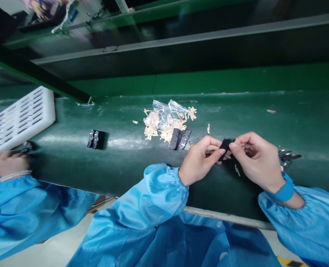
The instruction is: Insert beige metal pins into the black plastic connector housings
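My left hand (199, 160) and my right hand (257, 161) both pinch a small black plastic part (225, 148) over a green belt (237, 115). Their fingertips nearly meet around it, hiding much of its shape. Just left of my left hand lie a few flat black components (178, 139). Behind those, clear plastic bags (168, 111) sit among scattered cream-coloured strips (152, 126). A black part with metal prongs (289, 156) lies to the right of my right hand.
A white slotted tray (19, 122) lies at the belt's left end, near a co-worker's hand (8, 163) in a blue sleeve. Another black component pair (95, 139) rests mid-belt. The belt's near edge (225, 216) runs below my hands, and green framing rises beyond.
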Tool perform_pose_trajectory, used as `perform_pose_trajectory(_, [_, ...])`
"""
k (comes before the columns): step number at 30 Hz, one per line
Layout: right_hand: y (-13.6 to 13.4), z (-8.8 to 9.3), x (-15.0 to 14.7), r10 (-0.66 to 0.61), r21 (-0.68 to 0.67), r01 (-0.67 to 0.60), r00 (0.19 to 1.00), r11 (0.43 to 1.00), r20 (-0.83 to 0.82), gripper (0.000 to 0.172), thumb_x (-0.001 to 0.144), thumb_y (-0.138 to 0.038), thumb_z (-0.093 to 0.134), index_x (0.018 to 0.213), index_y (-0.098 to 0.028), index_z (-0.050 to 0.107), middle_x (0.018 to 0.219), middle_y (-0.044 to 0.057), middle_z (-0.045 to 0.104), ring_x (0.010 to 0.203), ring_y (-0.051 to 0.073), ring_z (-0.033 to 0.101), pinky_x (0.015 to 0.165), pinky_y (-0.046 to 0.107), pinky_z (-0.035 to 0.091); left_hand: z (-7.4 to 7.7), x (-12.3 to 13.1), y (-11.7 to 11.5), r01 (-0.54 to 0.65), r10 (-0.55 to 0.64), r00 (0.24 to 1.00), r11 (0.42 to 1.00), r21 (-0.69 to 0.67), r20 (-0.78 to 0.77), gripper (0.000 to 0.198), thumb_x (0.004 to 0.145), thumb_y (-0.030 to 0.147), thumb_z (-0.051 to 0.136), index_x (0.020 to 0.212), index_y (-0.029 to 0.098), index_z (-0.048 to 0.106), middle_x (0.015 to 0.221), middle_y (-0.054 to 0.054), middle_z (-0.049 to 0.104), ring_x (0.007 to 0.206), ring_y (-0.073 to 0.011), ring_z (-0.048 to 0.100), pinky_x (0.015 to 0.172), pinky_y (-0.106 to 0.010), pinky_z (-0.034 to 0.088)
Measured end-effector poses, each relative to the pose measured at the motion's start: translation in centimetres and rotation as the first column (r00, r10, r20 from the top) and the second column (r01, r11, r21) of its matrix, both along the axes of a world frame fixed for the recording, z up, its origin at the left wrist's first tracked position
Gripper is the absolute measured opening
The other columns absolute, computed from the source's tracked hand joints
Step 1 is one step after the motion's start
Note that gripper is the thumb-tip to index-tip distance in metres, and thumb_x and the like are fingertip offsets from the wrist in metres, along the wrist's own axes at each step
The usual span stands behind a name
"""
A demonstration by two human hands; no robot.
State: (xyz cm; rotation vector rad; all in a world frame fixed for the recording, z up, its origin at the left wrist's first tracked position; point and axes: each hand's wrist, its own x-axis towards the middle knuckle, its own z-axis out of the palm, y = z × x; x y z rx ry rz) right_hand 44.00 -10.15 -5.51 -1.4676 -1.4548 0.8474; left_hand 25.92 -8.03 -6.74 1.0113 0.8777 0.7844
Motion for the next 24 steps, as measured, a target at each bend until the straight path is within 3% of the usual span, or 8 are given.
perform_pose_trajectory(5, [0.2,0.2,0.0,0.014,-0.072,-0.021,0.996,0.997,-0.085,0.018,0.095,-0.034,0.073,0.086,-0.022,0.064,0.069,0.001,0.069,0.058,0.014,0.067,0.052,0.024,0.051,0.2,-0.1,0.1,0.010,-0.008,0.998,0.999,-0.037,0.054,0.044,0.086,0.051,0.080,0.102,0.014,0.061,0.086,-0.006,0.076,0.082,-0.0163,0.076,0.071,-0.024,0.061])
perform_pose_trajectory(9, [0.5,0.8,0.3,0.096,-0.165,-0.148,0.953,0.975,-0.288,0.021,0.094,-0.038,0.077,0.092,-0.022,0.065,0.071,0.000,0.071,0.060,0.012,0.067,0.053,0.020,0.050,1.0,-0.7,0.7,0.085,-0.065,0.989,0.985,-0.152,0.132,0.044,0.083,0.046,0.084,0.101,0.014,0.060,0.085,-0.007,0.078,0.078,-0.0171,0.076,0.067,-0.025,0.061])
perform_pose_trajectory(13, [0.4,0.9,0.6,0.160,-0.221,-0.293,0.865,0.930,-0.475,0.024,0.096,-0.042,0.076,0.100,-0.021,0.064,0.069,0.000,0.069,0.053,0.009,0.058,0.047,0.018,0.042,1.3,-1.2,1.1,0.203,-0.146,0.959,0.952,-0.231,0.241,0.043,0.084,0.041,0.084,0.102,0.014,0.056,0.085,-0.008,0.079,0.071,-0.0155,0.076,0.061,-0.022,0.060])
perform_pose_trajectory(19, [-0.1,0.2,0.5,0.223,-0.184,-0.433,0.729,0.882,-0.647,0.019,0.101,-0.038,0.070,0.104,-0.023,0.057,0.071,-0.003,0.066,0.052,0.008,0.053,0.047,0.018,0.039,0.8,-1.7,1.3,0.328,-0.210,0.914,0.886,-0.329,0.346,0.045,0.081,0.041,0.087,0.097,0.016,0.053,0.083,-0.005,0.078,0.067,-0.0158,0.077,0.056,-0.020,0.060])
perform_pose_trajectory(24, [-0.3,0.3,0.2,0.253,-0.123,-0.417,0.732,0.900,-0.632,0.018,0.103,-0.037,0.067,0.109,-0.024,0.058,0.080,-0.002,0.067,0.062,0.009,0.059,0.054,0.020,0.045,0.6,-1.8,1.3,0.305,-0.168,0.915,0.883,-0.357,0.368,0.042,0.082,0.037,0.087,0.100,0.016,0.055,0.082,-0.004,0.078,0.066,-0.0150,0.077,0.055,-0.018,0.060])
